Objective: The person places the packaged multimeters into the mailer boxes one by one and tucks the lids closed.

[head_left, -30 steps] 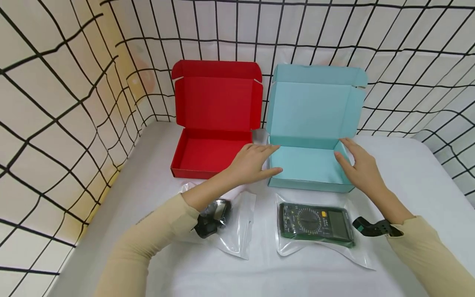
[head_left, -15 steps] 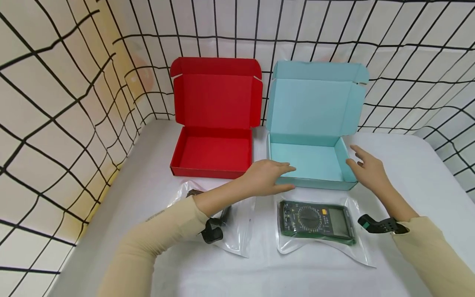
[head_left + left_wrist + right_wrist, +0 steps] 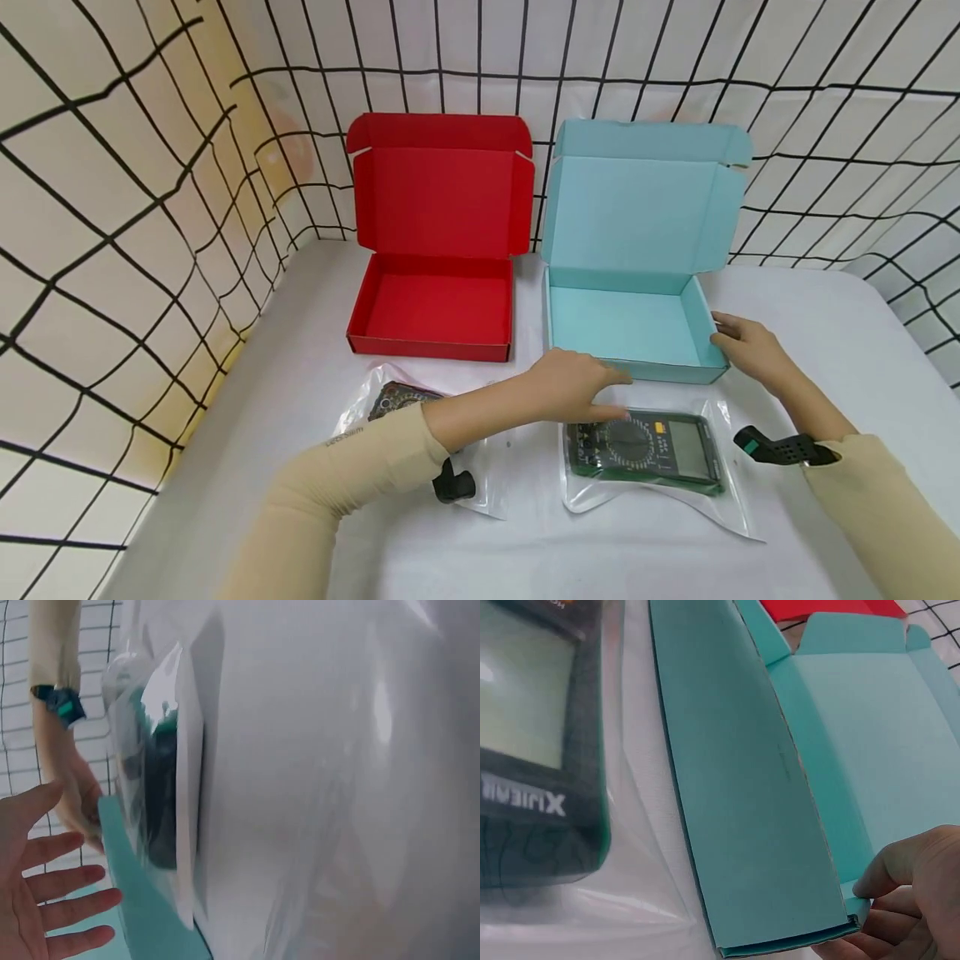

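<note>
My right grip was closed about the right wall of the light-blue box – thumb over the rim, fingers outside, near the front corner. The box, lid raised, lay to the left of that grip. My left grip held nothing, its fingers extended and spread, located by the front wall of the box; contact there could not be confirmed. The multimeter, sealed in a clear bag, lay on the bench in front of the box – just beside my left thumb, which overlapped its upper edge in the head view. A second bagged device lay partly hidden beneath my left forearm, in front of the red box.
</note>
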A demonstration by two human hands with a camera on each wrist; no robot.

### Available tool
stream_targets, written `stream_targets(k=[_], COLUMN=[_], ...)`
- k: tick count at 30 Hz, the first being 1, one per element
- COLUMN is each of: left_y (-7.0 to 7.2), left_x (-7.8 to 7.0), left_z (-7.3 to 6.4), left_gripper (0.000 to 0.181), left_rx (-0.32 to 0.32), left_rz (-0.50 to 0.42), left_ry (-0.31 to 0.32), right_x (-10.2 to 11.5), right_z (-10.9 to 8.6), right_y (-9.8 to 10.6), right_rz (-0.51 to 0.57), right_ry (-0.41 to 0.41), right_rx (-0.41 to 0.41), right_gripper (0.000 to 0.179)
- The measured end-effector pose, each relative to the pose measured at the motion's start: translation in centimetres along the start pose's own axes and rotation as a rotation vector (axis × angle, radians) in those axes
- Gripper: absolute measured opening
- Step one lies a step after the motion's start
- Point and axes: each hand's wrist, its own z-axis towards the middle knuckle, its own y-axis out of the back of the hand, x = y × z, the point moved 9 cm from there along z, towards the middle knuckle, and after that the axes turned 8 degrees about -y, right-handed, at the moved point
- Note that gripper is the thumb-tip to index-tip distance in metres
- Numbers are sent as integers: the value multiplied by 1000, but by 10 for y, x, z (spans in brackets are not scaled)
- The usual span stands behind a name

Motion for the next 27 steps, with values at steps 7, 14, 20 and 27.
stream_targets(k=[7,14,20,27], left_y=[-20,-35,-43,-44], left_x=[-18,-27,-33,-35], left_z=[6,6,4,8], left_gripper=[65,83,96,90], left_rx=[89,225,269,232], left_rz=[86,94,170,224], left_ry=[-38,10,34,28], right_x=[-1,-7,-10,-19], right_z=[0,-1,-1,3], right_y=[-5,-9,-10,-10], right_rz=[30,89,140,206], right_ry=[38,34,32,-32], right_rx=[85,154,188,169], right_gripper=[59,61,63,66])
